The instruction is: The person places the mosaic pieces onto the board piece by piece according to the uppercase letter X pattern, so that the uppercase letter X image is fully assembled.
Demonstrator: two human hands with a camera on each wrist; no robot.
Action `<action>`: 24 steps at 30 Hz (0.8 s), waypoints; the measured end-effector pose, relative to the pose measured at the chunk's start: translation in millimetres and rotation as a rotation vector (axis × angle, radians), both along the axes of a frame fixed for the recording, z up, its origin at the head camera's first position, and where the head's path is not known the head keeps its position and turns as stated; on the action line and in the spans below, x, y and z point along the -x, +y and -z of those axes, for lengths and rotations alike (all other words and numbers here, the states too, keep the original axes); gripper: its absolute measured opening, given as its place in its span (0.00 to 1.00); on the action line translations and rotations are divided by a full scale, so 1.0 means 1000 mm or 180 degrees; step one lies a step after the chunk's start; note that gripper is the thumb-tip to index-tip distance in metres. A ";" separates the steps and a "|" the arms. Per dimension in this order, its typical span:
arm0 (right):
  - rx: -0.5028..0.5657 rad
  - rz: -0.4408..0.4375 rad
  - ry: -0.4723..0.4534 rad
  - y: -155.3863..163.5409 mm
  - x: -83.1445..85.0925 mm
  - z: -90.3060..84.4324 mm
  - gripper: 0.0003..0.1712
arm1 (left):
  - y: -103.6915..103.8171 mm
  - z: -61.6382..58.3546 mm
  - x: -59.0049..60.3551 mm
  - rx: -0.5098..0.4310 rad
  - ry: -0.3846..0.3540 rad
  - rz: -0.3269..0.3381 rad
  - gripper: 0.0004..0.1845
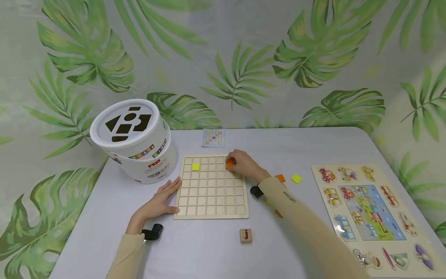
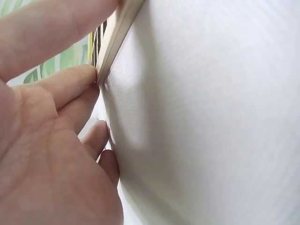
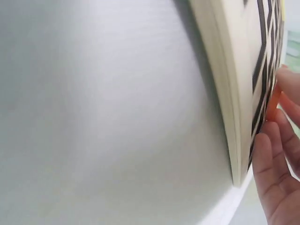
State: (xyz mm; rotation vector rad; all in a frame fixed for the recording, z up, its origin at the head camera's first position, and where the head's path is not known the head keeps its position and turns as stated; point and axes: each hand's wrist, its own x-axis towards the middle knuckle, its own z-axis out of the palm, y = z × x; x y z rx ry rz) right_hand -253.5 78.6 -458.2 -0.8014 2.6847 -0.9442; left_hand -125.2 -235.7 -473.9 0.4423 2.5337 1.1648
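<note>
Orange tile (image 1: 229,165) is at the far right part of the grid board (image 1: 211,192), pinched between right hand's (image 1: 244,164) thumb and fingers (can't tell if it's seated in a cell). Left hand (image 1: 158,201) is spread wide, thumb and fingertips touching the board's left edge. Yellow tile (image 1: 195,167) sits in a cell toward the board's far left corner. Pattern card (image 1: 213,138) lies just beyond the board's far edge. White bucket (image 1: 150,164), lidded, stands left of the board's far end. Letter block (image 1: 246,235) is on the tabletop (image 1: 195,252), near side of the board. Loose tiles (image 1: 296,178) right of the board, some partly under the sleeve. Puzzle board (image 1: 381,246) well right of the board.
</note>
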 end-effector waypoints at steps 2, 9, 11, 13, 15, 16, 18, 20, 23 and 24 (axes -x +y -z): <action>-0.0063 -0.0001 -0.0005 -0.003 0.000 -0.001 0.10 | 0.000 0.000 0.000 -0.0006 0.0000 0.0005 0.49; -0.0101 -0.0058 -0.0013 -0.004 0.000 -0.003 0.11 | 0.000 0.000 0.001 0.0014 0.0016 0.0018 0.49; -0.0030 -0.0072 -0.0050 0.000 0.000 -0.003 0.11 | -0.001 0.000 0.001 0.0016 0.0018 0.0024 0.49; 0.0068 -0.0068 -0.0103 0.005 0.000 -0.004 0.11 | 0.000 0.000 0.002 0.0027 0.0020 0.0026 0.49; 0.0181 -0.0055 -0.0124 0.014 -0.001 -0.006 0.11 | 0.000 0.000 0.002 0.0028 0.0006 0.0015 0.49; 0.0246 -0.0040 -0.0152 0.018 -0.002 -0.008 0.11 | 0.001 0.000 0.002 0.0023 -0.0008 0.0009 0.49; 0.0375 -0.0035 -0.0207 0.030 -0.005 -0.013 0.12 | 0.002 0.000 0.002 0.0025 -0.0028 -0.0012 0.49; 0.0450 -0.0023 -0.0206 0.043 -0.009 -0.018 0.12 | 0.002 0.000 0.002 0.0021 -0.0049 -0.0033 0.49; 0.0515 0.0015 -0.0234 0.063 -0.016 -0.021 0.13 | 0.002 0.001 0.002 0.0029 -0.0040 -0.0043 0.49; 0.0498 0.0026 -0.0215 0.070 -0.018 -0.020 0.13 | 0.001 0.001 0.002 0.0023 -0.0036 -0.0042 0.49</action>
